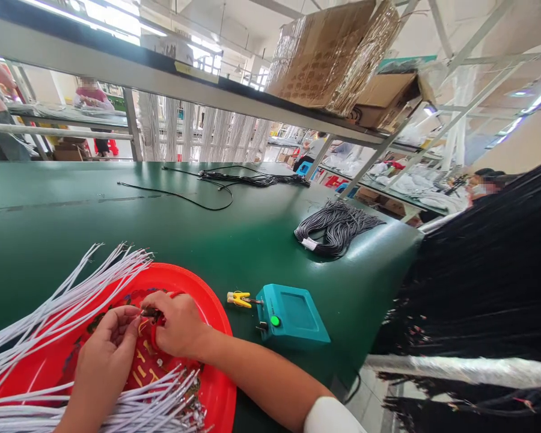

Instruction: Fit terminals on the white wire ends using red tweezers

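Note:
My right hand [183, 325] is closed round red-handled scissors [154, 337], whose short dark blades point left toward my other fingertips. My left hand [106, 355] pinches the thin end of a cable [140, 316] at those blades; most of this cable is hidden by the hand. Both hands are over a red round tray [216, 319] with a printed pattern. White cables [103, 279] with stripped ends lie across its far left rim. Another bundle of white cables [162, 397], with metal-looking tips, lies in the near part, partly under my left wrist.
A teal box [293, 313] with a green button and a yellow clip [240, 299] stands right of the tray. Farther back are a coiled grey cable bundle [333, 231] and black cables [252, 178]. Black strands [473, 270] hang at right. A shelf with cartons [320, 57] crosses above.

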Demonstrator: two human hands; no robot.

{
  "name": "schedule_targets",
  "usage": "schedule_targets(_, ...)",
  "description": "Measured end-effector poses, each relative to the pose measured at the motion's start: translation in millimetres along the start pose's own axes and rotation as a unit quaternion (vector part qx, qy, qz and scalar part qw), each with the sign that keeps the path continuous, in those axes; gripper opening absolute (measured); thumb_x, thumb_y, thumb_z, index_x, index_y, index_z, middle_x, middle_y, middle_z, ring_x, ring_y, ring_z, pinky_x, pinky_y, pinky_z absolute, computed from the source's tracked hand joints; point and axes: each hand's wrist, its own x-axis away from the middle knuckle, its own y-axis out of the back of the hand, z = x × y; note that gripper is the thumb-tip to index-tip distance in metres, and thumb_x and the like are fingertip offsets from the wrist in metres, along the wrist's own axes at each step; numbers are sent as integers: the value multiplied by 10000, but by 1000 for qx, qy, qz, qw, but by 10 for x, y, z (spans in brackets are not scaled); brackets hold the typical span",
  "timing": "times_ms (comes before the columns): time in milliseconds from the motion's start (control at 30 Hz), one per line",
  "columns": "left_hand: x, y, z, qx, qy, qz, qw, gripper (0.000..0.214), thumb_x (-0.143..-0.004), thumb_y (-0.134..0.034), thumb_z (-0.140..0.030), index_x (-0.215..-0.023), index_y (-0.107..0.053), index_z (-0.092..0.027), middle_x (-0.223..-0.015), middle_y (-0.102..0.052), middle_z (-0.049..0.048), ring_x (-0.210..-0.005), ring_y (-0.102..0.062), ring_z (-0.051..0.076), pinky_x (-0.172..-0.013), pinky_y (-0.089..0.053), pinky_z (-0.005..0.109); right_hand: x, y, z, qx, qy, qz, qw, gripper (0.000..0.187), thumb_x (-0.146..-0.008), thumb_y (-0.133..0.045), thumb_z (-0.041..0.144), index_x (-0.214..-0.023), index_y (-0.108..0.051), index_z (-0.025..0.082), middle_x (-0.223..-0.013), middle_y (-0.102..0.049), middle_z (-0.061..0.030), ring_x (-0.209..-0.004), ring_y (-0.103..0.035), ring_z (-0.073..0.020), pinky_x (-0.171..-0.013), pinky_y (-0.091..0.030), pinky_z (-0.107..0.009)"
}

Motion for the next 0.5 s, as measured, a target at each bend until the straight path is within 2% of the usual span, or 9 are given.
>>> schedule_targets(100, 8, 21, -11, -4, 12, 51, 999, 408, -646, -610, -537, -853, -597, -185, -784, -671, 45, -717, -642, 206, -632, -516, 281, -29, -23, -1, -114, -75, -28, 990, 222, -735, -504, 182, -952, -545, 204, -763, -622, 6, -633, -556, -123, -595, -439, -219)
schedule_targets(167, 7, 35, -10, -14, 19, 52, 998, 402, -653, -606, -533, -862, -593, -190, -779, -669, 40, -715, -640, 206, -639, -513, 283, -51, -30, -2, -194, -124, -24, 973, 203, -713, -516, 158, -911, -535, 200, -700, -584, 27, -583, -520, -103, -545, -419, -200)
schedule_targets(300, -8, 48, -25, -40, 32, 55, 997, 374, -657, -599, -528, -840, -598, -201, -761, -672, 33, -708, -640, 212, -631, -510, 285, -86, -35, -3, -288, -181, -19, 940, 208, -641, -555, 131, -838, -524, 192, -603, -535, 56, -523, -472, -89, -509, -384, -198)
schedule_targets(367, -15, 49, -37, -48, 34, 57, 997, 363, -655, -598, -527, -823, -601, -205, -746, -673, 29, -699, -640, 213, -620, -508, 283, -106, -32, -5, -374, -220, -8, 901, 227, -606, -581, 151, -818, -508, 186, -554, -532, 59, -489, -475, -92, -485, -372, -199)
schedule_targets(500, -5, 47, -43, -53, 20, 50, 997, 356, -655, -590, -533, -807, -604, -211, -752, -675, 22, -693, -637, 212, -607, -503, 281, -153, 21, -26, -553, -320, 67, 766, 372, -512, -652, 184, -846, -488, 177, -534, -593, 30, -377, -422, -72, -391, -321, -178)
